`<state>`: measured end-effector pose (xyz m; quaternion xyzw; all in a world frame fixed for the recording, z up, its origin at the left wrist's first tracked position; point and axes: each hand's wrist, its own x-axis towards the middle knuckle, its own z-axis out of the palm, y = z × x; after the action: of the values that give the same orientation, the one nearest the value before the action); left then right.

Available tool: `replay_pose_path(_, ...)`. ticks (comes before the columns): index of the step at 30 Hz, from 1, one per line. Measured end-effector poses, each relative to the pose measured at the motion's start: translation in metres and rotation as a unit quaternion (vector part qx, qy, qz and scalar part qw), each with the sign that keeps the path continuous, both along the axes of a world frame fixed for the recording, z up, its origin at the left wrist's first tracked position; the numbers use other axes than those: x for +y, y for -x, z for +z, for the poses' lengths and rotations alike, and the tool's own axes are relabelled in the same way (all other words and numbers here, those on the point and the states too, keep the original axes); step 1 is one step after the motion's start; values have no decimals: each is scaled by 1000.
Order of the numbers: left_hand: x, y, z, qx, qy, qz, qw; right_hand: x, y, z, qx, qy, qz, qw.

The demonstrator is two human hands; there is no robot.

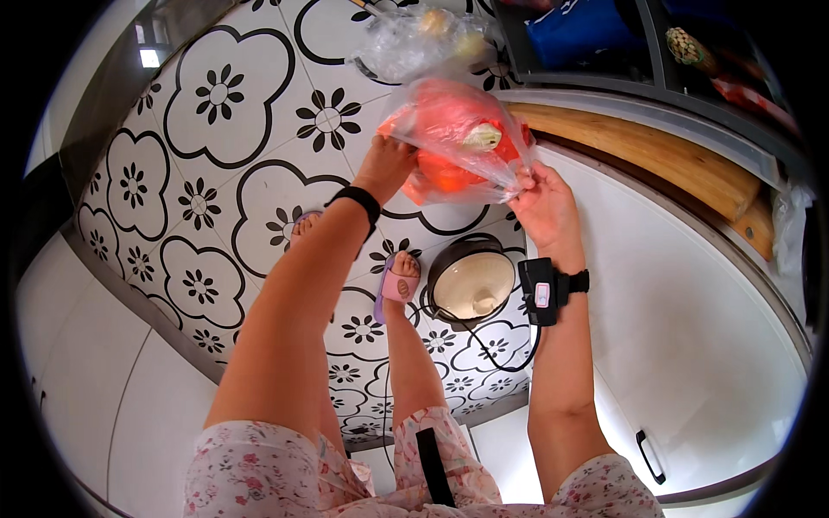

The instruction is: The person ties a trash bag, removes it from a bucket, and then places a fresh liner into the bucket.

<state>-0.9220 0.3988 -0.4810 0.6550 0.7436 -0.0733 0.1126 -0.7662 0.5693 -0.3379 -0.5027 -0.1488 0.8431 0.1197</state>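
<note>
A clear plastic bag (447, 110) with a red bag inside hangs between my two hands above the tiled floor. Something pale green and white, perhaps a vegetable (482, 137), shows within it, and orange shapes lie lower down. My left hand (388, 165) grips the bag's left edge. My right hand (545, 201) pinches the bag's lower right edge between thumb and fingers. Just beyond, another clear plastic bag (414, 45) holds yellowish round things that I cannot name.
On the floor near my slippered foot stands a pot with a cream interior (473, 285). Grey shelving (583, 81) with a blue bag (576, 32) is at the upper right, above wooden boards (641, 149). A white cabinet (673, 311) lies to the right; a dark cable loops beside the pot.
</note>
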Motion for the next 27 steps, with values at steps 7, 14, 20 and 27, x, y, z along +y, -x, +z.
replay_pose_path(7, 13, 0, 7, -64, 119, 35, 990, -2, 7, 2, 5, -12, 8, 1000)
replay_pose_path(14, -3, -1, 13, -104, -21, 63, 992, 3, -6, -3, -21, -80, 74, 994)
replay_pose_path(20, 46, -40, 47, -304, -13, 111, 946, -20, 19, 0, -131, -223, 208, 943)
replay_pose_path(27, 57, -54, 38, -542, -238, 149, 792, 1, 13, -9, -81, -235, 134, 959)
